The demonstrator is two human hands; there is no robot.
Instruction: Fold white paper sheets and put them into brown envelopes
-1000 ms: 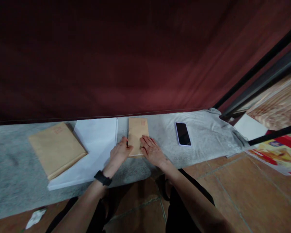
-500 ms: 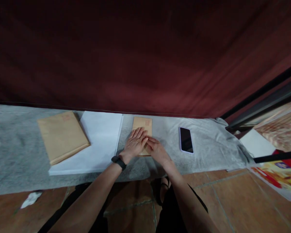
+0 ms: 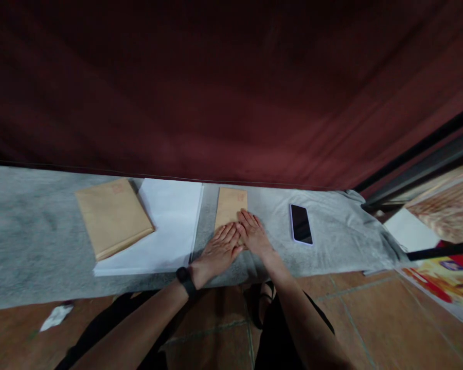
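Observation:
A small brown envelope [image 3: 230,205] lies flat on the grey cloth [image 3: 31,236] in front of me. My left hand [image 3: 218,252], with a black band on the wrist, lies flat with fingers stretched out over the envelope's near end. My right hand [image 3: 253,234] rests flat beside it, fingers spread on the envelope's near right corner. Neither hand holds anything. The envelope's near edge is hidden under both hands.
A stack of brown envelopes [image 3: 113,216] lies on white sheets of paper [image 3: 168,226] to the left. A black phone [image 3: 301,224] lies to the right. A dark red curtain [image 3: 216,92] hangs behind. A crumpled paper scrap [image 3: 56,316] sits on the tiled floor.
My left hand went from the envelope's left edge onto its top, then slid back toward me to its near end. My right hand stayed flat at the envelope's near right. The view shifted.

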